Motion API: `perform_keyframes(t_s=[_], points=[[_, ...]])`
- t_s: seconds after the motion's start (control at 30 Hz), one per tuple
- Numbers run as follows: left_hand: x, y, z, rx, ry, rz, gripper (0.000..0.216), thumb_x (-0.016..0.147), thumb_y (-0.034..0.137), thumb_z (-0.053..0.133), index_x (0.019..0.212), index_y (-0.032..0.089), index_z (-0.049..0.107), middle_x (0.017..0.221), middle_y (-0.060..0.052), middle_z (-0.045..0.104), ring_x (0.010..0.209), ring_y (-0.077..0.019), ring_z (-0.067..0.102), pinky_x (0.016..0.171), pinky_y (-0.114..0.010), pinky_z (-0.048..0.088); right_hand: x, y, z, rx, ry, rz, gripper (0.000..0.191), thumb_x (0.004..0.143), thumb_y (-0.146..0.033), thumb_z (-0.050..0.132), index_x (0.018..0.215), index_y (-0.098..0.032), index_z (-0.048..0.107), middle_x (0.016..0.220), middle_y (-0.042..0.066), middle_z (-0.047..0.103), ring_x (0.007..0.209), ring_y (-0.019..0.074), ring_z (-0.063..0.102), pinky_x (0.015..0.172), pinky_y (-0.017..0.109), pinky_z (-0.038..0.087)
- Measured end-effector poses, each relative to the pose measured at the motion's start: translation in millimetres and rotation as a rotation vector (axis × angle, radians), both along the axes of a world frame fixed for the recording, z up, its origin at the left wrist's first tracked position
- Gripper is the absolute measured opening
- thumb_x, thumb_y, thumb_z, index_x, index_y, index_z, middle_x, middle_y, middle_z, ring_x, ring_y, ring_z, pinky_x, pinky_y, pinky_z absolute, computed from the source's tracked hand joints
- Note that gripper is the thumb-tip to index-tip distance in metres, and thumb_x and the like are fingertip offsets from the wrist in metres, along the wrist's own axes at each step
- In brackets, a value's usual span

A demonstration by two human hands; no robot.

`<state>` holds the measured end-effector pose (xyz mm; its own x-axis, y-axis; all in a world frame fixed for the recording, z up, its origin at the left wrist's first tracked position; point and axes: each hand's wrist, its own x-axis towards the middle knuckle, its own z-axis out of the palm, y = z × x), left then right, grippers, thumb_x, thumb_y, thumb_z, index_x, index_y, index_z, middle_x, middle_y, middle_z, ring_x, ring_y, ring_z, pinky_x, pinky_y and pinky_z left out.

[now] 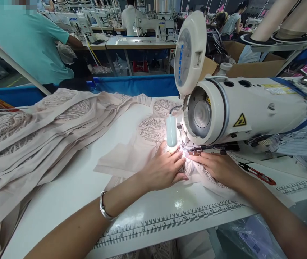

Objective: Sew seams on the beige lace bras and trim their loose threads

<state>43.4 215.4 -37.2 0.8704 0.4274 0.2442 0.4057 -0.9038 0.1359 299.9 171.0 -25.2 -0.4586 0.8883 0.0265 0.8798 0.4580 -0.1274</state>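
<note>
A pale pink fabric piece with lace panels (151,130) lies under the needle area of a white sewing machine (223,108). My left hand (166,167) rests flat on the fabric just left of the needle, its fingers stretched out and a silver bangle on the wrist. On the right of the needle, my right hand (215,165) lies on the same fabric with its fingers extended towards the lit spot. A small lamp (171,131) shines brightly there, and the glare hides the needle and the stitching point. The machine's round end cover stands raised.
Overlapping pale pink lace-trimmed pieces (62,133) cover the left of the white table (69,201). Red-handled snips (258,174) lie right of my right hand. A printed ruler (169,221) runs along the front edge. A person in a turquoise shirt (26,43) sits beyond.
</note>
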Motion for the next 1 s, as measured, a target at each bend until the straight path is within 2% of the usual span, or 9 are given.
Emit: perform_keyframes(t_s=[0.13,0.3,0.43,0.53,0.7,0.87,1.0], points=[[0.2,1.5,-2.1,0.017,-0.015,-0.001,0.055,0.105,0.053,0.029,0.123,0.011,0.06,0.135,-0.018,0.061,0.132,-0.0362,0.05,0.11,-0.058,0.024,0.1,4.6,-3.1,-0.002,0.006,-0.028,0.062,0.089,-0.007,0.043,0.139,-0.04,0.058,0.097,-0.001,0.074,0.082,0.0174,0.069,0.063,0.024,0.048],[0.6,1.0,-2.5,0.01,-0.003,-0.006,0.056,0.106,0.054,0.027,0.13,0.012,0.055,0.133,-0.018,0.063,0.123,-0.0334,0.057,0.108,-0.058,0.026,3.3,1.7,-8.1,0.056,0.041,-0.038,0.054,0.091,-0.009,0.044,0.138,-0.034,0.059,0.112,0.002,0.074,0.085,0.0191,0.069,0.066,0.027,0.049],[1.2,-1.3,0.0,0.011,-0.001,0.003,0.051,0.106,0.053,0.027,0.123,0.016,0.058,0.133,-0.017,0.063,0.122,-0.0326,0.058,0.112,-0.062,0.019,7.5,-2.1,-9.7,0.114,0.058,0.039,0.043,0.096,-0.013,0.043,0.128,-0.03,0.067,0.095,0.002,0.074,0.08,0.0165,0.069,0.065,0.025,0.048],[1.6,-1.7,1.3,0.012,-0.007,0.021,0.052,0.105,0.054,0.028,0.123,0.015,0.058,0.133,-0.016,0.062,0.123,-0.0328,0.057,0.114,-0.063,0.014,7.0,-0.8,-7.4,0.097,0.026,0.066,0.045,0.095,-0.01,0.043,0.126,-0.031,0.069,0.086,0.001,0.071,0.077,0.0157,0.068,0.063,0.024,0.047],[0.9,3.6,3.4,0.001,-0.002,0.05,0.053,0.104,0.057,0.03,0.12,0.016,0.061,0.135,-0.016,0.061,0.124,-0.0344,0.056,0.115,-0.064,0.01,1.4,6.4,-4.8,0.013,-0.038,-0.027,0.053,0.09,-0.006,0.043,0.126,-0.036,0.069,0.09,0.002,0.072,0.084,0.0197,0.069,0.067,0.029,0.05],[0.4,7.4,3.9,-0.021,-0.004,0.078,0.053,0.103,0.057,0.031,0.118,0.016,0.062,0.136,-0.014,0.06,0.123,-0.0348,0.054,0.116,-0.065,0.01,0.2,13.1,-10.8,-0.038,-0.056,-0.134,0.051,0.094,-0.011,0.043,0.126,-0.04,0.068,0.111,0.003,0.074,0.1,0.025,0.069,0.079,0.037,0.055],[4.6,-0.2,1.7,-0.03,-0.018,0.132,0.038,0.104,0.048,0.04,0.113,0.018,0.063,0.134,-0.013,0.06,0.123,-0.0351,0.052,0.115,-0.066,0.015,-0.8,13.6,-7.8,-0.005,-0.028,-0.103,0.049,0.094,-0.013,0.042,0.128,-0.038,0.068,0.107,0.003,0.075,0.097,0.0241,0.07,0.078,0.035,0.055]])
